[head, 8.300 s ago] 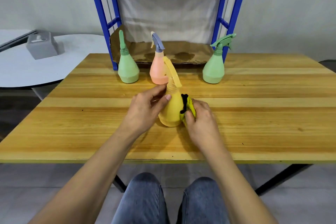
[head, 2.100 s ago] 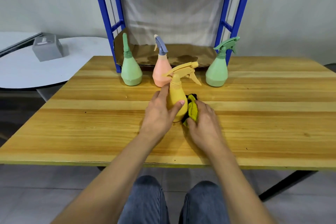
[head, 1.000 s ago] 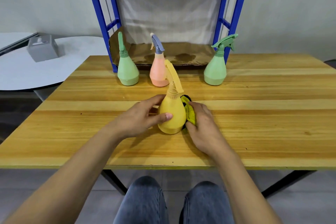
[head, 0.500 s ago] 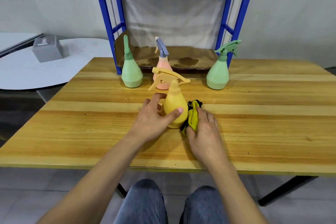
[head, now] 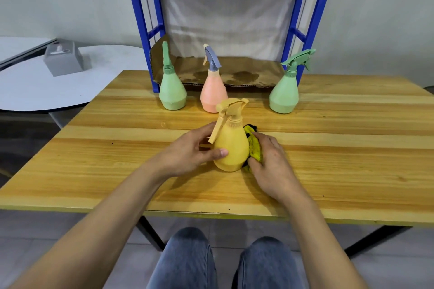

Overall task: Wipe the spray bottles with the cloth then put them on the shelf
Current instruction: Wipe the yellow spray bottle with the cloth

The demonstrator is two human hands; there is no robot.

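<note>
The bottle (head: 231, 148) is now turned, trigger facing us; our left hand (head: 187, 151) is gripping it, our right hand (head: 270, 162) is pressing the half-hidden cloth (head: 253, 145) against it.

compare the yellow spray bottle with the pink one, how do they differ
The yellow spray bottle is gripped by the left hand while the right hand presses a cloth to it; the pink spray bottle stands untouched. Yellow's head matches its body; pink's is grey-blue. Yellow is nearer, pink by the shelf. Both stand upright, same shape.
</note>
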